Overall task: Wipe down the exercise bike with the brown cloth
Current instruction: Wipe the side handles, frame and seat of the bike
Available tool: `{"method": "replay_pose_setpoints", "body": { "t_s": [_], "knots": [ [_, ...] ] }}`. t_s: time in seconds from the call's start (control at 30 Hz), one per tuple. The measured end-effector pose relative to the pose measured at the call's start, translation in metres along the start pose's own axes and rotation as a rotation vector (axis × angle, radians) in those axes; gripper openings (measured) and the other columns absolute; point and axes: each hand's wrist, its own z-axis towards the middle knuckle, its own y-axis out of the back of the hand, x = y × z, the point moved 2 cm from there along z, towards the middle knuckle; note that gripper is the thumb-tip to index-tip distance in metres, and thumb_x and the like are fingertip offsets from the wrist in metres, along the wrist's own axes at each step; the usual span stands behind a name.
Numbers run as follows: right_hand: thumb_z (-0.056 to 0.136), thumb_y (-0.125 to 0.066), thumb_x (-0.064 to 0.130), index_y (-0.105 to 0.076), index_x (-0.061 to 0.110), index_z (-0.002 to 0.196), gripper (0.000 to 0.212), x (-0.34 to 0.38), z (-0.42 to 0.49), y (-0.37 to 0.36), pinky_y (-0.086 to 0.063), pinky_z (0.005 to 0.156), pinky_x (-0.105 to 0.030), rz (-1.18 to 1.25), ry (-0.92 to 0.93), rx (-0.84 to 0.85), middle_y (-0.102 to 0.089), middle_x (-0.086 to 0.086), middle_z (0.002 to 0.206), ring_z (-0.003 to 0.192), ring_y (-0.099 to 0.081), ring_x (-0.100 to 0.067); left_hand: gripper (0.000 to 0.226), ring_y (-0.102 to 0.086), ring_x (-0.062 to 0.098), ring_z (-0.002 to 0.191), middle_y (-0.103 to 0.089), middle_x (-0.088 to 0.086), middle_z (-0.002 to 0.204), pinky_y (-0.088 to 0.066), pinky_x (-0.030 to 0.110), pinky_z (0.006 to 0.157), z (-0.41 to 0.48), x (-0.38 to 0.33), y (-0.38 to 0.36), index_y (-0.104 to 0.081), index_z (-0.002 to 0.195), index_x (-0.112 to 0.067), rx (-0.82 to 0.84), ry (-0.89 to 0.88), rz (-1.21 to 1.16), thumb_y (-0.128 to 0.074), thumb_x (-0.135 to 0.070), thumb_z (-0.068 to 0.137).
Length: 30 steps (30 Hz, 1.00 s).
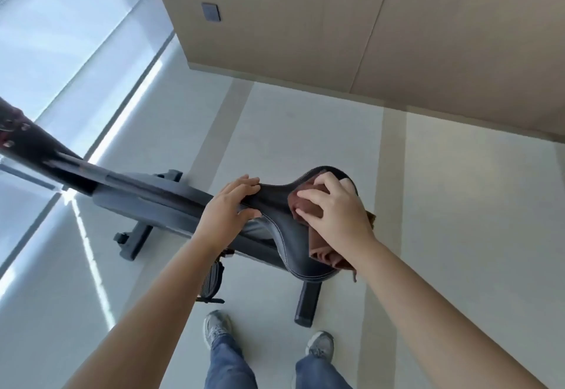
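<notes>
The brown cloth (308, 205) lies bunched on the wide rear of the saddle (290, 251), just right of the frame's centre, its lower end hanging off the saddle's far edge. Our right hand (336, 217) presses it down with spread fingers. Our left hand (229, 205) grips the saddle's narrow nose, thumb underneath. The exercise bike (146, 196) stretches toward the left edge. Our grey shoes (217, 327) stand on the pale floor (443, 205) at the bottom.
</notes>
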Motion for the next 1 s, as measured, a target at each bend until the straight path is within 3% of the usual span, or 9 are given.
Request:
{"method": "replay_pose_setpoints", "body": {
  "t_s": [0.13, 0.2, 0.3, 0.4, 0.5, 0.63, 0.77, 0.83, 1.0],
  "knots": [
    [0.079, -0.069, 0.029, -0.068, 0.018, 0.101, 0.025, 0.011, 0.032, -0.015, -0.047, 0.071, -0.04, -0.033, -0.027, 0.059, -0.056, -0.007, 0.104, 0.088, -0.046, -0.032, 0.045, -0.037, 0.006, 0.125, -0.046, -0.017, 0.123, -0.023, 0.012, 0.102, -0.004, -0.001, -0.005, -0.062, 0.116, -0.008, -0.033, 0.014, 0.022, -0.075, -0.006, 0.072],
    [0.079, -0.069, 0.03, -0.067, 0.019, 0.103, 0.027, 0.011, 0.02, -0.011, -0.046, 0.067, -0.038, -0.051, -0.011, 0.071, -0.055, -0.006, 0.106, 0.087, -0.046, -0.03, 0.046, -0.037, 0.005, 0.124, -0.046, -0.017, 0.123, -0.02, 0.005, 0.1, -0.006, 0.001, -0.006, -0.062, 0.116, -0.009, -0.043, 0.01, 0.004, -0.075, -0.006, 0.072],
    [0.072, -0.076, 0.024, -0.069, 0.02, 0.099, 0.028, 0.012, -0.017, 0.001, -0.049, 0.057, -0.035, -0.07, 0.037, 0.019, -0.057, -0.004, 0.1, 0.075, -0.048, -0.027, 0.045, -0.036, 0.005, 0.124, -0.046, -0.018, 0.123, -0.021, 0.008, 0.1, -0.007, 0.004, -0.006, -0.062, 0.116, -0.009, -0.052, -0.006, -0.023, -0.075, -0.007, 0.072],
    [0.067, -0.079, 0.019, -0.07, 0.018, 0.097, 0.031, 0.013, -0.031, -0.001, -0.049, 0.056, -0.034, -0.126, -0.01, -0.049, -0.059, -0.005, 0.096, 0.071, -0.05, -0.027, 0.045, -0.037, 0.008, 0.127, -0.049, -0.015, 0.126, -0.021, 0.008, 0.1, -0.007, 0.006, -0.005, -0.061, 0.117, -0.011, -0.038, -0.024, -0.039, -0.074, -0.01, 0.074],
    [0.068, -0.08, 0.018, -0.071, 0.016, 0.095, 0.029, 0.027, -0.014, -0.015, -0.051, 0.055, -0.04, -0.158, -0.054, -0.112, -0.059, -0.009, 0.094, 0.071, -0.05, -0.031, 0.043, -0.039, 0.013, 0.128, -0.053, -0.005, 0.131, -0.021, 0.011, 0.102, -0.002, 0.01, 0.003, -0.06, 0.119, -0.01, 0.052, -0.073, -0.079, -0.071, -0.009, 0.078],
    [0.069, -0.079, 0.019, -0.069, 0.017, 0.1, 0.033, 0.064, 0.006, -0.042, -0.049, 0.057, -0.037, -0.216, 0.069, -0.104, -0.059, -0.009, 0.095, 0.075, -0.051, -0.031, 0.037, -0.046, 0.015, 0.123, -0.052, 0.0, 0.133, -0.026, 0.012, 0.099, 0.006, 0.025, 0.029, -0.058, 0.122, -0.011, 0.179, -0.085, -0.162, -0.062, -0.005, 0.085],
    [0.068, -0.078, 0.019, -0.068, 0.018, 0.104, 0.037, 0.076, 0.003, -0.059, -0.049, 0.06, -0.038, -0.342, 0.15, -0.172, -0.062, -0.011, 0.101, 0.08, -0.054, -0.034, 0.047, -0.043, 0.022, 0.126, -0.05, 0.004, 0.135, -0.033, 0.036, 0.105, -0.002, 0.057, 0.053, -0.053, 0.129, -0.012, 0.115, -0.193, 0.002, -0.066, -0.013, 0.084],
    [0.07, -0.076, 0.022, -0.066, 0.018, 0.106, 0.038, 0.083, 0.004, -0.072, -0.05, 0.062, -0.039, -0.425, 0.234, -0.169, -0.061, -0.011, 0.104, 0.08, -0.054, -0.034, 0.047, -0.041, 0.026, 0.128, -0.049, 0.007, 0.136, -0.033, 0.043, 0.105, -0.008, 0.074, 0.056, -0.051, 0.13, -0.01, 0.093, -0.189, 0.043, -0.065, -0.011, 0.084],
    [0.081, -0.049, 0.032, -0.065, 0.023, 0.108, 0.032, 0.087, 0.004, -0.084, -0.048, 0.057, -0.036, -0.597, 0.322, -0.043, -0.061, -0.008, 0.108, 0.079, -0.055, -0.032, 0.043, -0.038, 0.022, 0.128, -0.046, 0.004, 0.138, -0.03, 0.034, 0.104, -0.02, 0.096, 0.051, -0.049, 0.132, -0.012, 0.095, -0.154, 0.02, -0.058, -0.013, 0.09]
  ]
}}
